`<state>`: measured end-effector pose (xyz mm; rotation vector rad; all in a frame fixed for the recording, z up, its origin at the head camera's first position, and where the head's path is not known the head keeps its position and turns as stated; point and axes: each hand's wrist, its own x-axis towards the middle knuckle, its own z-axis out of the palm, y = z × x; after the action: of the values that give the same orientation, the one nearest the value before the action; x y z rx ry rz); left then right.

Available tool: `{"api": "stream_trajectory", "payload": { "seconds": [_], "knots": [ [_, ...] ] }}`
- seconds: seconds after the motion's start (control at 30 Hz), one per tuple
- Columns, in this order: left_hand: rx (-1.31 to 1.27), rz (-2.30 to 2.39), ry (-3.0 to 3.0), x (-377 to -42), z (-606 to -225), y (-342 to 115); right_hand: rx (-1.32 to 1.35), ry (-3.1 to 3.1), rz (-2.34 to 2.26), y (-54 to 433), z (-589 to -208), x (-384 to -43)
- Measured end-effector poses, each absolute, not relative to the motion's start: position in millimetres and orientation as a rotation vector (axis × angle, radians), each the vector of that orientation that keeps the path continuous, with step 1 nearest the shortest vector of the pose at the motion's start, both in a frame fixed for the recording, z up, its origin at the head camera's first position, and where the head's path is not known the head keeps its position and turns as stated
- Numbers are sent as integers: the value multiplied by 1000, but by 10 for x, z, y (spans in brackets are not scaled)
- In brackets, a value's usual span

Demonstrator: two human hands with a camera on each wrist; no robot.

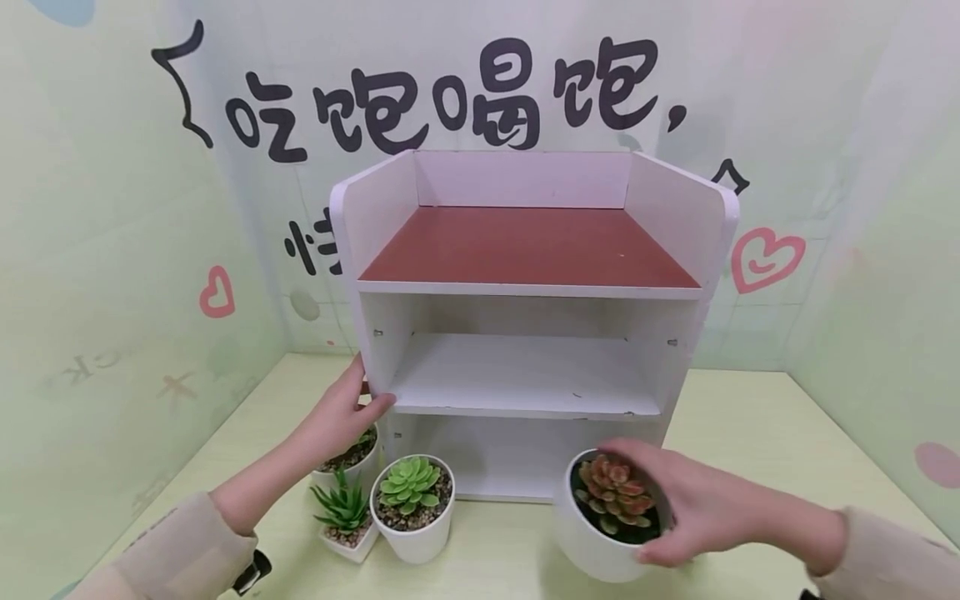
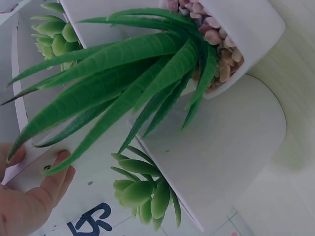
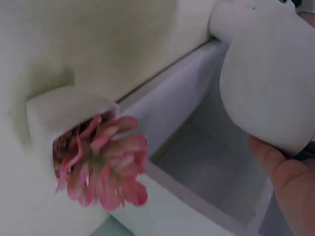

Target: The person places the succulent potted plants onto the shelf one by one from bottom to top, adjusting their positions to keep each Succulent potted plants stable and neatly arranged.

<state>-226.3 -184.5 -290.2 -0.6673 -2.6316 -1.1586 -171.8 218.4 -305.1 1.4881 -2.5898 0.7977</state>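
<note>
My right hand (image 1: 705,504) grips a white round pot (image 1: 592,546) by its side, thumb in front and fingers behind. A red-green succulent (image 1: 615,496) fills that pot, which tilts slightly in front of the shelf's lower right. At the left, my left hand (image 1: 347,421) holds the side panel of the white shelf unit (image 1: 525,375), its thumb on the front edge near the middle board. In the left wrist view, a spiky aloe-like plant (image 2: 113,64) and a white round pot (image 2: 221,137) with a green succulent overlap the area before that hand.
Left of the shelf's front stand a pot with a green rosette succulent (image 1: 410,483), a small square pot (image 1: 352,542) and another round pot (image 1: 356,475) behind. The right wrist view shows a square pot (image 3: 74,108) with a pink succulent beside the shelf. Printed curtains surround the table.
</note>
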Motion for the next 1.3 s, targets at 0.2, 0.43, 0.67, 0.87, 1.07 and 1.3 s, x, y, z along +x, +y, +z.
{"api": "stream_trajectory", "payload": {
  "seconds": [0.2, 0.43, 0.67, 0.87, 1.07, 1.3],
  "knots": [
    [-664, -1165, -2626, -2252, -2909, -1844, 1215, -2825, 745, 1782, -3210, -1826],
    [-666, -1159, -2617, -2262, -2906, -1840, 1061, -2847, 735, 1522, -3339, -2042],
    [-660, -1173, -2622, -2264, -2908, -1844, 950, -2860, 753, 1329, -3436, -2185],
    [-655, -1168, -2624, -2260, -2912, -1851, 827, -2861, 812, 1161, -3523, -2300],
    [-662, -1175, -2617, -2257, -2914, -1847, 737, -2939, 875, 1011, -3556, -2417],
    [-671, -1142, -2610, -2259, -2911, -1838, 663, -2902, 999, 798, -3563, -2559]
  ]
}}
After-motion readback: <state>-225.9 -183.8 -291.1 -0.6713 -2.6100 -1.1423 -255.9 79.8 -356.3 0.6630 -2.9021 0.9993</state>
